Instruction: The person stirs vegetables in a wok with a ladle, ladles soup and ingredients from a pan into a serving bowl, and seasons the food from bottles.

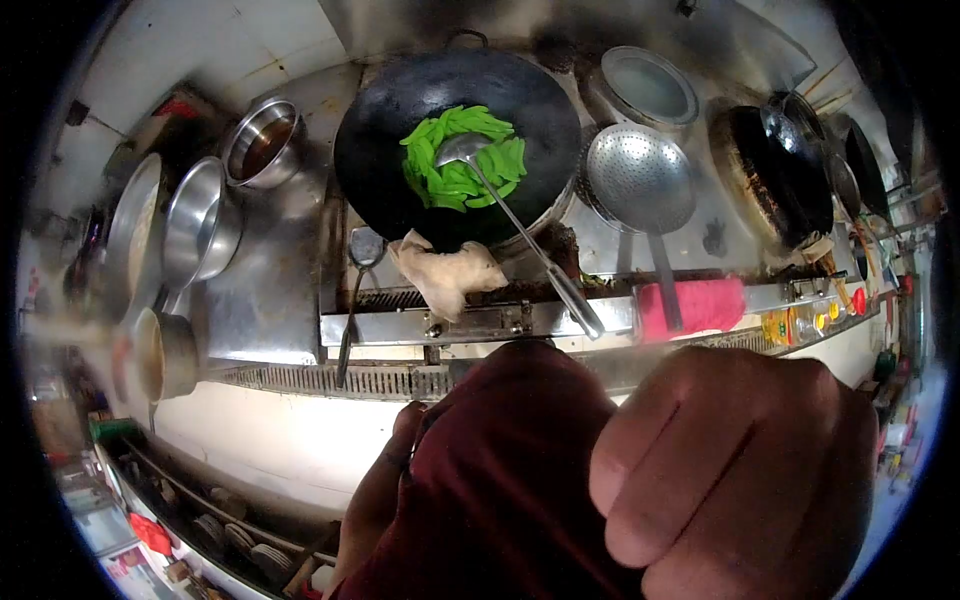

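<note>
Inside wok [375, 150], ladle [460, 149] on green vegetables [502, 163].

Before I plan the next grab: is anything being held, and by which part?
The ladle is in neither hand. The right hand is a fist, palm hidden, the left hand mostly covered, so whether either grips anything else cannot be told.

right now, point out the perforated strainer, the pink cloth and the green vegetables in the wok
perforated strainer [638, 180], head view, middle of its bowl
pink cloth [708, 306], head view, its flat front
green vegetables [450, 187], head view, left part of the pile
</note>
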